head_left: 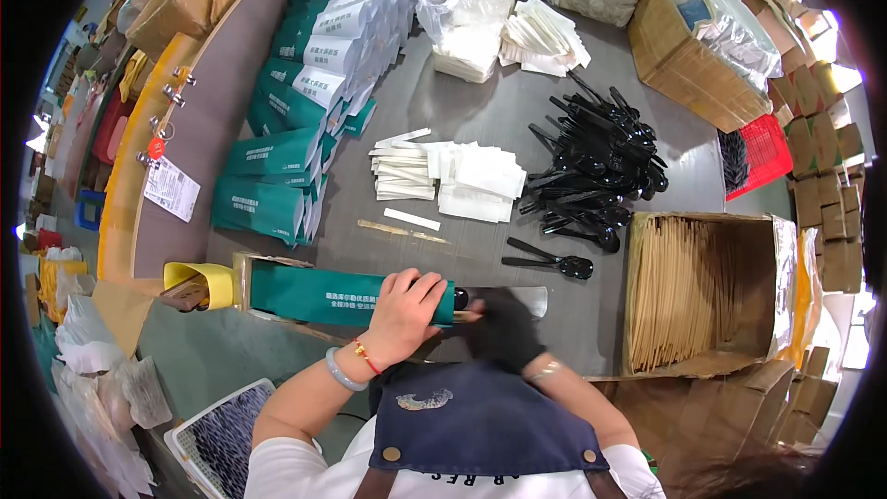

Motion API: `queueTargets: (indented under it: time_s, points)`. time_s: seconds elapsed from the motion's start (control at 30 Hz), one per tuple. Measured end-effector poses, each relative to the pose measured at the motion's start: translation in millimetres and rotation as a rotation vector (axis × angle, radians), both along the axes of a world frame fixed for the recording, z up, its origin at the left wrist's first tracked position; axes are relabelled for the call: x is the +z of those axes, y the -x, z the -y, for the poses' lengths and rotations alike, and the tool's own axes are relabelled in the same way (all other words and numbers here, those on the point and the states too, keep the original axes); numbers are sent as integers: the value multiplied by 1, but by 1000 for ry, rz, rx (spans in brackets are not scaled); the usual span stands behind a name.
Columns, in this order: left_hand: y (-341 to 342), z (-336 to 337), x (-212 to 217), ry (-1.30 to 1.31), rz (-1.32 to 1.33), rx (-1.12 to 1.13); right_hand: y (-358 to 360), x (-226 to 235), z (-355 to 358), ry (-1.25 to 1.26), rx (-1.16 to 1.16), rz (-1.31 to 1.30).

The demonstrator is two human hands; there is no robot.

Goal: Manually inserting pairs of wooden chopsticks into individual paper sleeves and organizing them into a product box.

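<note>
A green paper cutlery sleeve (305,294) lies flat near me at the table's front edge, its left end in an open cardboard box. My left hand (407,310), bare, presses down on the sleeve's right part with fingers bent over it. At the sleeve's right mouth is my right hand (504,325) in a black glove, closed and partly blurred. A bit of a black spoon (461,299) and a pale wooden tip show between the mouth and the glove; the rest of what that hand holds is hidden.
Stacked green sleeves (273,152) stand at the left. White paper packets (480,176) lie mid-table, beside a heap of black spoons (601,152). At right, a cardboard box (776,296) holds many wooden chopsticks (679,291). Bagged napkins (467,32) sit at the back; a yellow container (217,285) stands left.
</note>
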State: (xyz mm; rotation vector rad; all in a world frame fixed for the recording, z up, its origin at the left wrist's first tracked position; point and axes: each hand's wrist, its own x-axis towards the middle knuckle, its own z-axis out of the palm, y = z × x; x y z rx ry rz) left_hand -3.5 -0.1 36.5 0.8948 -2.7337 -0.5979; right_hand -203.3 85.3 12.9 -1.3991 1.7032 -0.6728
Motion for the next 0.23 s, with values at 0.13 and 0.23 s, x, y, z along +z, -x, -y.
queueTargets:
  time_s: [0.13,0.23]
  points:
    - [0,15,8,62,100,-93,-12,14,12,178,-12,113]
    - [20,22,21,-70,455,-237,12,18,11,376,127,-323]
